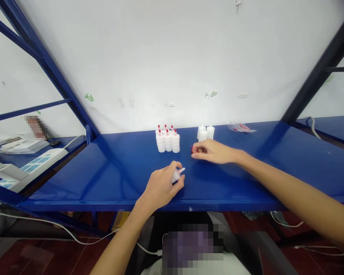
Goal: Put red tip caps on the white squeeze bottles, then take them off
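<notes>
My left hand (pixel 163 187) is closed around a small white bottle (pixel 177 174) whose uncapped nozzle points right, low over the blue shelf (pixel 109 172). Farther back, my right hand (pixel 212 151) rests on the shelf with its fingertips pinched on a small red cap (pixel 193 150). A cluster of several white bottles with red caps (pixel 167 139) stands behind my left hand. Two or three uncapped white bottles (pixel 205 132) stand just behind my right hand.
A clear plastic bag with red pieces (pixel 240 127) lies at the back right by the white wall. Blue frame posts rise at both sides. A white power strip (pixel 31 164) and boxes lie on the neighbouring shelf to the left. Cables hang below the shelf edge.
</notes>
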{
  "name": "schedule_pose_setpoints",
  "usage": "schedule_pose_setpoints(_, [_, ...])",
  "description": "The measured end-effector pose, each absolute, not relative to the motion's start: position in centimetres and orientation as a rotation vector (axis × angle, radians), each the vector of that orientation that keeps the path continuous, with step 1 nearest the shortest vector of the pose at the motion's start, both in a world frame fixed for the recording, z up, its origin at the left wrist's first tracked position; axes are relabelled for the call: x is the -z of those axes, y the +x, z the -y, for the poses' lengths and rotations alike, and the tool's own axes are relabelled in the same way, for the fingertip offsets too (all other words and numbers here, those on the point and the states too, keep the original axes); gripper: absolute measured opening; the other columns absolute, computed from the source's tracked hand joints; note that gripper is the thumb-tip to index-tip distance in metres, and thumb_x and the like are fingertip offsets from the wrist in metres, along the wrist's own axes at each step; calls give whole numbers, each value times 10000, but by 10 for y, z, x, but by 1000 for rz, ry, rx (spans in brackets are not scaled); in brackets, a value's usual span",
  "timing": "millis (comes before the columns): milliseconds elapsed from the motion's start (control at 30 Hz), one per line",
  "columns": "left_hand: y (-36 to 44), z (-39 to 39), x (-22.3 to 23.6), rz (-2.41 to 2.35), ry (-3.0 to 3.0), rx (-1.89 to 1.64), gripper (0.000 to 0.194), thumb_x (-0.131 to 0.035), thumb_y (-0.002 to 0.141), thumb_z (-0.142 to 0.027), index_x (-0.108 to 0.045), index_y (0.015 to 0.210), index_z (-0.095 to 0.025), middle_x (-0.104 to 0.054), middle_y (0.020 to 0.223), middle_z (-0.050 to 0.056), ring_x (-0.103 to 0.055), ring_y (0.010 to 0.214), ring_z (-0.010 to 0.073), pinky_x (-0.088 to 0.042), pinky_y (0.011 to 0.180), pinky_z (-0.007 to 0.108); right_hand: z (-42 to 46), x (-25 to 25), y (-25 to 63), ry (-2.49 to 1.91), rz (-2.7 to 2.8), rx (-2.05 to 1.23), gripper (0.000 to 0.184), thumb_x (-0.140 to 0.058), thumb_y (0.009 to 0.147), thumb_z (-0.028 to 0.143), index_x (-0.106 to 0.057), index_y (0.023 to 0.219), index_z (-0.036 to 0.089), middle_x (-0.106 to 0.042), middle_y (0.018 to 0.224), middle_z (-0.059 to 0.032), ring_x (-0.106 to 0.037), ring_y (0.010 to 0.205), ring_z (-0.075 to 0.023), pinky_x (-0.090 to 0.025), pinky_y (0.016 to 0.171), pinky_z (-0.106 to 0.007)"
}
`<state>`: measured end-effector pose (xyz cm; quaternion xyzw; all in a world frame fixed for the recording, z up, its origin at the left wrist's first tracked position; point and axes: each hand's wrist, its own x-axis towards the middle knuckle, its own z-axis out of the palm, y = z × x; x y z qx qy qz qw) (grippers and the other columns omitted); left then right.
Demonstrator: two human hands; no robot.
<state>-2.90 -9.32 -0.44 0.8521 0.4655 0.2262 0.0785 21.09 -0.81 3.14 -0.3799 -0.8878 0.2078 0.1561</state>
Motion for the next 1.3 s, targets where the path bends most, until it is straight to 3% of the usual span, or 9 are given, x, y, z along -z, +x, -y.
schedule_pose_setpoints(100, [-29, 93, 6, -1405, 2536, -678, 170, -472, 954, -332, -483, 1104, -253, -660, 834, -26, -614, 688, 178, -332, 613, 265, 24, -26, 192, -822, 2481, -1053, 365, -514, 930, 514, -588, 830, 171, -358, 578, 69, -306, 536, -95, -251, 526, -246])
schedule_pose_setpoints(200, [-30, 92, 7, -1398, 2493, -690, 138, -475, 947, -324, -474, 1055, -238, -645, 818, -23, -612, 676, 179, -319, 592, 258, 38, -17, 174, -707, 2439, -1158, 339, -531, 931, 496, -547, 816, 178, -296, 567, 89, -253, 517, -84, -228, 505, -237])
schedule_pose_setpoints(400, [-31, 91, 7, -1376, 2377, -783, 353, -487, 962, -436, -411, 1241, -233, -642, 823, -16, -602, 671, 175, -361, 636, 258, 33, -16, 182, -725, 2304, -720, 295, -471, 942, 395, -459, 727, 194, -381, 593, 58, -327, 542, -98, -267, 537, -244])
schedule_pose_setpoints(467, [-31, 90, 7, -1404, 2381, -797, 242, -414, 994, -436, -491, 1068, -218, -597, 741, -24, -556, 625, 159, -339, 625, 261, 23, -22, 195, -772, 2219, -437, 250, -463, 912, 338, -444, 706, 198, -406, 595, 46, -359, 549, -109, -276, 563, -257])
schedule_pose_setpoints(567, [-32, 90, 8, -1412, 2415, -801, 346, -310, 1025, -383, -434, 755, -205, -493, 625, -30, -479, 573, 141, -292, 597, 270, 8, -31, 215, -915, 2141, -105, 193, -429, 866, 291, -443, 695, 201, -478, 622, 11, -406, 573, -135, -282, 594, -280])
schedule_pose_setpoints(733, [-34, 90, 9, -1374, 2401, -815, 386, -223, 1034, -307, -437, 731, -198, -494, 619, -25, -468, 560, 132, -292, 600, 277, -7, -43, 237, -1437, 2122, 221, 257, -372, 856, 284, -539, 689, 184, -596, 687, -73, -498, 631, -194, -262, 585, -304])
schedule_pose_setpoints(933, [-36, 93, 8, -1358, 2348, -898, 352, -274, 1002, -278, -468, 721, -195, -473, 596, -34, -437, 539, 124, -280, 588, 272, -19, -45, 254, -2009, 2043, 272, 390, -368, 892, 365, -673, 773, 154, -681, 807, -153, -608, 735, -264, -334, 607, -316])
schedule_pose_setpoints(1300, [-37, 93, 6, -1358, 2252, -969, 176, -381, 869, -194, -486, 727, -196, -451, 575, -42, -398, 530, 122, -262, 573, 268, -30, -30, 256, -2051, 2161, 192, 404, -376, 892, 394, -697, 886, 149, -704, 955, -176, -644, 859, -316, -397, 662, -355])
